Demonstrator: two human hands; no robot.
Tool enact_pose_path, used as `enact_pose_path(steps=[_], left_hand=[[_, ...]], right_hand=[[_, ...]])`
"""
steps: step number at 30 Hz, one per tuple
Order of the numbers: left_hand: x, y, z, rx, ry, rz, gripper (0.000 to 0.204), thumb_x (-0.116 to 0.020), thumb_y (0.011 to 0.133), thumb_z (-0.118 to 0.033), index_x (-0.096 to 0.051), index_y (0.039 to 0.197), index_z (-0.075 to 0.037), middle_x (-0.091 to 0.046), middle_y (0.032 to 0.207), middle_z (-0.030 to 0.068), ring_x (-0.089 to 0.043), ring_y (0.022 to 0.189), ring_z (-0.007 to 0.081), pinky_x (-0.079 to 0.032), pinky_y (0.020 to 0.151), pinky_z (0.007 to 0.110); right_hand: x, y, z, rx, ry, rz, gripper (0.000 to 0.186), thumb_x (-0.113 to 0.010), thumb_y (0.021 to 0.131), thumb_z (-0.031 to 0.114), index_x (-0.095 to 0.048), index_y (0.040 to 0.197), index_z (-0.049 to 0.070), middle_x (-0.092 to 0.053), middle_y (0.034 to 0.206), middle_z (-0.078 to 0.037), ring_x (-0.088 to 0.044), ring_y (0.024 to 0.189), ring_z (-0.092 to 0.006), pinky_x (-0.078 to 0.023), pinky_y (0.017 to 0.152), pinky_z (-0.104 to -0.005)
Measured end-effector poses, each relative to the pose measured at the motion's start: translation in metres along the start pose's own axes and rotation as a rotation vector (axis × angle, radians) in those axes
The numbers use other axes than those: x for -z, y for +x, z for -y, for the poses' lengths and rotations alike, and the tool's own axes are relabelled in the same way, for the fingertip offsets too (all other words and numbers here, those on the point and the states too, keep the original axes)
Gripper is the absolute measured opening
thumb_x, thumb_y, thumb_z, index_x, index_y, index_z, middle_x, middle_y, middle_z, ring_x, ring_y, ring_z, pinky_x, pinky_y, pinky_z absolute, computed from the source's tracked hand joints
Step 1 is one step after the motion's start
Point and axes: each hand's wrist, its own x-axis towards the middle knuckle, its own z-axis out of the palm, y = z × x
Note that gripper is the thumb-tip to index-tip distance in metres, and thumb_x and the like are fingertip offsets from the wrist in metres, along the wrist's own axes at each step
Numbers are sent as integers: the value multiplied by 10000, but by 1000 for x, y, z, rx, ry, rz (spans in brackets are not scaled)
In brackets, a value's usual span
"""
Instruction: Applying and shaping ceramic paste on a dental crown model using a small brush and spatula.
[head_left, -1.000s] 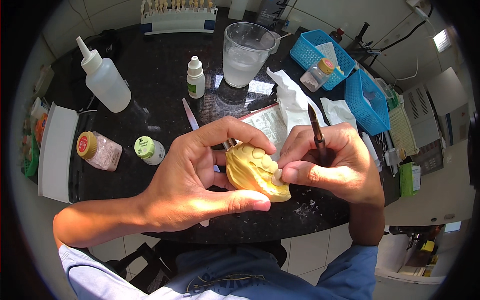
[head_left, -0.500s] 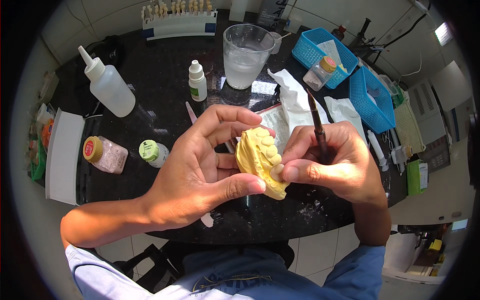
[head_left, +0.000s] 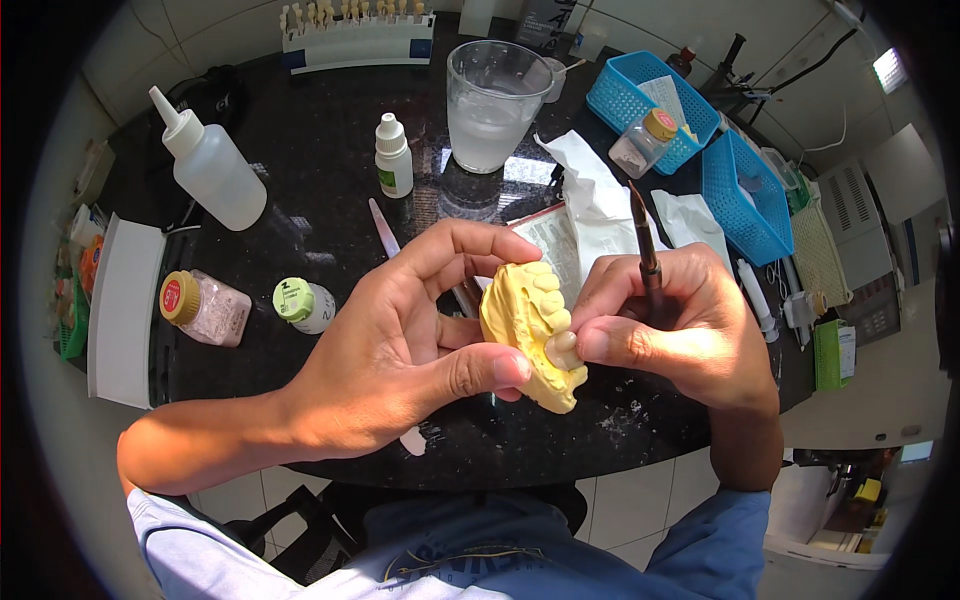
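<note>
My left hand [head_left: 390,360] grips a yellow stone dental cast [head_left: 515,310], its fingers behind it and its thumb on the front. My right hand [head_left: 680,340] pinches a small pale tooth piece [head_left: 561,352] against the lower part of the cast's tooth row with thumb and finger. It also holds a dark thin brush [head_left: 645,235] upright, tip upward. Just beyond the hands, a printed sheet [head_left: 540,240] lies partly under crumpled white tissue [head_left: 590,190].
On the dark countertop [head_left: 310,420] stand a squeeze bottle [head_left: 220,180], dropper bottle [head_left: 394,160], glass of clear liquid [head_left: 485,115], pink-powder jar [head_left: 210,310] and green-lidded jar [head_left: 305,307]. Blue baskets [head_left: 745,210] sit right, a shade-guide rack [head_left: 355,40] at the back.
The cast has turned more upright and moved a little right in my left hand since a second ago. The left thumb now sits higher on it. My right hand still pinches at the tooth row.
</note>
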Motion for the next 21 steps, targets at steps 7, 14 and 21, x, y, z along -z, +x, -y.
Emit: enact_pose_path(steps=[7, 14, 21], left_hand=[[1, 1, 3, -19, -5, 31, 660, -704, 813, -217, -318, 1305, -8, -415, 1281, 171, -454, 1209, 222, -443, 995, 371], [1, 1, 2, -32, 21, 25, 649, -706, 811, -202, -330, 1301, -3, -417, 1279, 176, -486, 1180, 230, -468, 972, 383], [1, 1, 0, -65, 49, -6, 636, -739, 760, -90, -369, 1268, 9, -434, 1224, 153, -580, 1059, 226, -534, 892, 356]], right_hand=[[-1, -1, 0, 0, 10, -18, 122, -714, 785, 125, -696, 804, 5, -556, 580, 41, -412, 507, 7, -271, 460, -173], [-2, -1, 2, 21, -48, -28, 131, -720, 776, 139, -701, 796, 11, -521, 541, 54, -366, 484, 3, -240, 449, -192], [-1, -6, 5, 32, -120, -36, 155, -730, 756, 149, -711, 830, 15, -522, 532, 48, -354, 469, 1, -227, 441, -199]])
